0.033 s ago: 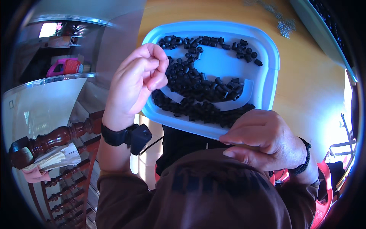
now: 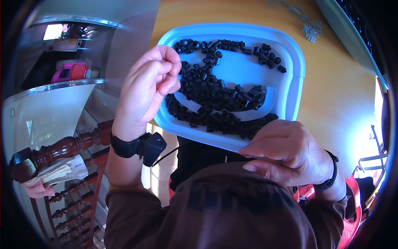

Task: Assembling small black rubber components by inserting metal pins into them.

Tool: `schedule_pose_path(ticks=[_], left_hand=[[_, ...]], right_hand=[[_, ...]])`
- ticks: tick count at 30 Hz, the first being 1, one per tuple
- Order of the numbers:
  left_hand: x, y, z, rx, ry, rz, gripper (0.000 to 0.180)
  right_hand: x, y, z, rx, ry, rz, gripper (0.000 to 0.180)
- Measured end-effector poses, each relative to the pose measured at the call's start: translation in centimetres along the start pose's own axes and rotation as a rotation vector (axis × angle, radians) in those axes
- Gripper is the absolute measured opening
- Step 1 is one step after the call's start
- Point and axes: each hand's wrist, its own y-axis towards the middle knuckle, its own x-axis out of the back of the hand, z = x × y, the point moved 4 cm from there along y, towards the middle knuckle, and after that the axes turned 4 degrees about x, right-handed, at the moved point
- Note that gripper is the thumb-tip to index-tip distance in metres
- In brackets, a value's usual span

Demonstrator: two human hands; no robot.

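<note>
A pale blue plastic tub (image 2: 292,103) holds many small black spool-shaped pieces (image 2: 203,85), with a hollow centre showing in some. My left hand (image 2: 151,79) is raised over the tub's left side. Its thumb and fingers curl together in a pinch; whatever lies between the tips does not show. At the near right corner of the tub, my right hand (image 2: 286,153) is closed, knuckles up, thumb below the bent fingers. Its fingertips come close to the tub's front rim, and I cannot make out anything inside its grip.
The tub rests on a wooden table (image 2: 327,91), overhanging its near edge. Thin silver chains (image 2: 311,30) lie at the back right, beside a second container (image 2: 352,37) with dark contents. A dark wooden banister (image 2: 62,145) stands at left, a red chair (image 2: 352,203) at right.
</note>
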Motion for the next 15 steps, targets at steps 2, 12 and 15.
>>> schedule_pose_path(ticks=[2,12,15], left_hand=[[0.5,0.5,-0.1,-0.048,0.059,-0.002,0.011],[-1.4,2.7,-1.9,-0.603,1.558,-0.417,0.016],[-0.7,3.4,-1.9,-0.516,1.538,-0.407,0.017]], right_hand=[[0.0,0.0,0.0,-0.015,-0.014,0.006,0.015],[0.0,-0.1,0.1,0.008,-0.086,0.021,0.017],[-0.1,-0.1,0.2,0.016,-0.105,0.031,0.017]])
